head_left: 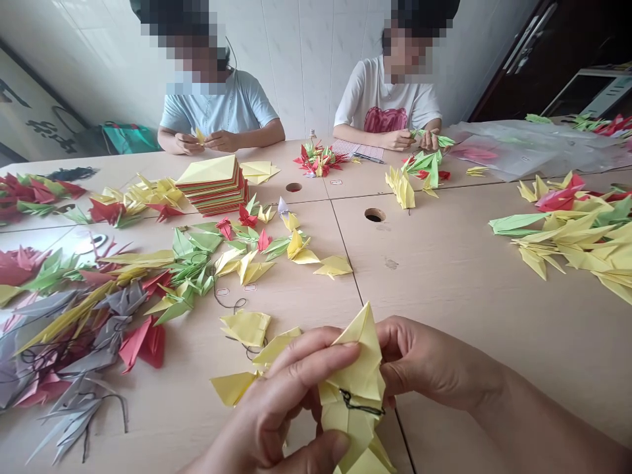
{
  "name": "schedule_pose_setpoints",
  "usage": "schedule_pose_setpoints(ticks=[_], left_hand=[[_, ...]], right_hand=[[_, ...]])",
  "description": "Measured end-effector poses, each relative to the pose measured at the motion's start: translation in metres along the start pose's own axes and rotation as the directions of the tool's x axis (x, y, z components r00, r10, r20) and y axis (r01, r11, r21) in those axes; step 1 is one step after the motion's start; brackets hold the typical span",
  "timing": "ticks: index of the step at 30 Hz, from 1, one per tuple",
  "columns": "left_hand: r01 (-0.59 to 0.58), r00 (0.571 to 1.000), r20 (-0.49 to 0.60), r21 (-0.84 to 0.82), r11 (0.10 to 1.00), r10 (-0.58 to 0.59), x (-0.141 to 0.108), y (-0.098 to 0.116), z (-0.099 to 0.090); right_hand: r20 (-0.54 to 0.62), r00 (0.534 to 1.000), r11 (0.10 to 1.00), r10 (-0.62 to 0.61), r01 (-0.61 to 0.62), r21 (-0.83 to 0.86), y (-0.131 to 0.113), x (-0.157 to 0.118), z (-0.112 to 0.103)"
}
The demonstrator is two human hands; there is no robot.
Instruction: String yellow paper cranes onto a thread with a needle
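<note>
A folded yellow paper piece [356, 368] with a black cord looped across its middle is held up near the bottom centre. My left hand [291, 401] grips it from the left, fingers on its upper part and thumb lower down. On the right side, my right hand [424, 362] pinches at its edge, with the fingertips partly hidden behind the paper. Several loose yellow folded pieces [247, 327] lie just beyond my left hand, with dark cord among them.
Mixed folded paper pieces [185, 263] spread over the left of the table [434, 283]. Behind them stands a stack of coloured paper [212, 184]. More yellow pieces [587, 243] lie at the right. Two people sit across, each handling paper; plastic sheets [523, 148] lie back right.
</note>
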State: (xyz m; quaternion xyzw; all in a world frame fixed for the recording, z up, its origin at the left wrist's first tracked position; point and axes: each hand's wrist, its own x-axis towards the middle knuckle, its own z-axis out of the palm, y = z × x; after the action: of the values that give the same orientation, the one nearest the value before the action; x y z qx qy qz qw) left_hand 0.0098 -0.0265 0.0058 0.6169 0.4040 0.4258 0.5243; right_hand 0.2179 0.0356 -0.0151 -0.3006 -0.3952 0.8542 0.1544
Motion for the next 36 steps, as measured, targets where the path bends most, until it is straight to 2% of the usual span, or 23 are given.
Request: schedule_pose_setpoints(ticks=[1,5,10,13,15,17,20,23,26,30,36], left_hand=[[0.011,1.0,-0.02,-0.021,1.0,-0.012,-0.002,0.0,0.001],[0.03,0.999,0.016,-0.068,0.997,-0.029,-0.004,-0.004,0.001],[0.109,0.994,0.006,-0.159,0.981,-0.11,-0.003,-0.005,0.002],[0.095,0.995,-0.004,-0.231,0.968,-0.098,-0.003,0.0,0.004],[0.069,0.997,-0.024,-0.246,0.967,-0.077,-0.003,0.002,0.004],[0.073,0.996,-0.033,-0.236,0.969,-0.083,-0.002,0.003,0.001],[0.121,0.991,-0.024,-0.196,0.973,-0.128,0.0,0.001,-0.004],[0.144,0.988,-0.031,-0.124,0.982,-0.149,0.002,-0.001,-0.007],[0.133,0.989,-0.056,-0.061,0.989,-0.136,0.002,-0.001,-0.005],[0.102,0.994,-0.038,0.004,0.995,-0.102,0.004,-0.003,-0.003],[0.082,0.996,0.02,0.088,0.993,-0.084,0.006,-0.007,-0.005]], right_hand=[[-0.001,1.0,1.0,0.007,-0.007,-0.025,-0.001,-0.001,0.001],[-0.003,0.999,0.988,-0.043,0.042,-0.147,-0.006,-0.005,0.004],[-0.097,0.988,0.968,-0.12,0.094,-0.232,-0.005,-0.006,0.002],[-0.159,0.967,0.925,-0.199,0.132,-0.356,-0.004,-0.004,0.0],[-0.192,0.951,0.915,-0.241,0.157,-0.372,-0.004,-0.003,-0.002],[-0.227,0.942,0.944,-0.248,0.181,-0.277,-0.004,-0.003,-0.003],[-0.274,0.931,0.97,-0.242,0.241,-0.039,-0.004,-0.004,-0.004],[-0.319,0.909,0.925,-0.269,0.336,0.179,-0.004,-0.004,-0.006],[-0.428,0.872,0.852,-0.238,0.399,0.339,-0.006,-0.002,-0.006],[-0.487,0.854,0.782,-0.181,0.426,0.456,-0.012,-0.004,-0.006],[-0.571,0.789,0.693,-0.226,0.542,0.475,-0.023,-0.012,-0.013]])
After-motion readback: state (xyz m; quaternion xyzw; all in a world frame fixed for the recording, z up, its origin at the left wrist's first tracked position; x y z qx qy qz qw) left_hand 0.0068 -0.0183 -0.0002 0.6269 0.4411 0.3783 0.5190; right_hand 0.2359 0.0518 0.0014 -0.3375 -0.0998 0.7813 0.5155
